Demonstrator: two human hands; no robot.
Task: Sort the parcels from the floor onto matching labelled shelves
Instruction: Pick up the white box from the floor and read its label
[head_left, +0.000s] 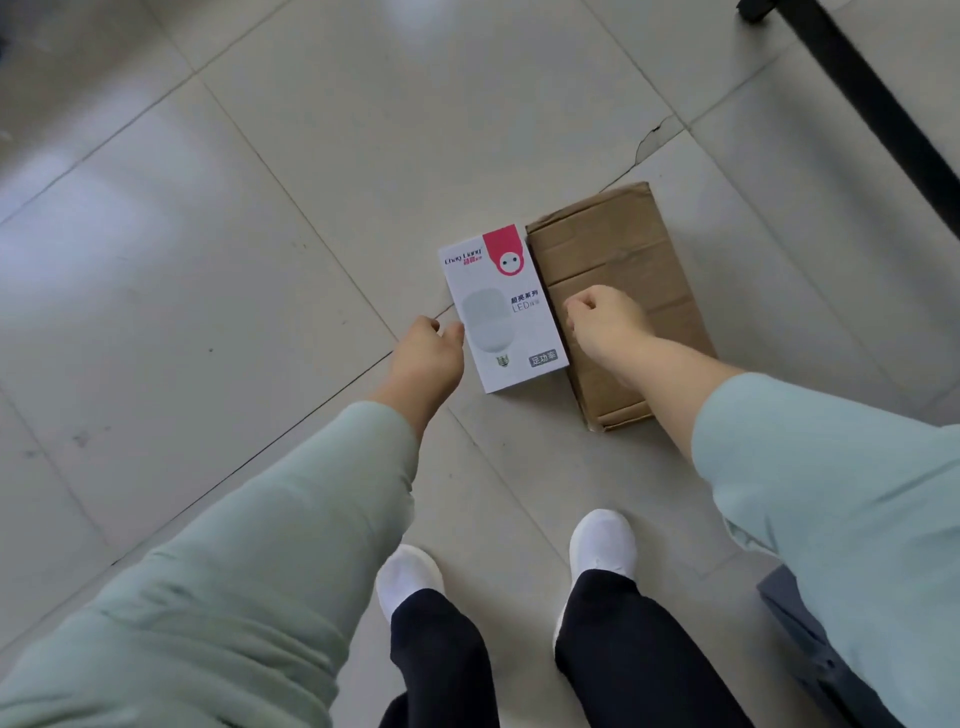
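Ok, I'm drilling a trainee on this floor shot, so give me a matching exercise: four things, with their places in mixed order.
1 white LED-bulb carton
2 brown cardboard box
3 left hand
4 right hand

a above the brown box
b at the carton's left edge
c flat on the floor tiles, between the hands
d against the carton's right side

Pairs: 1-c, 2-d, 3-b, 4-a

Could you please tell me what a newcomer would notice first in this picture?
A white rectangular LED bulb carton with a pink patch lies on the tiled floor beside a brown cardboard parcel. The left hand touches the carton's left edge; the right hand, fingers curled, is at its right edge.
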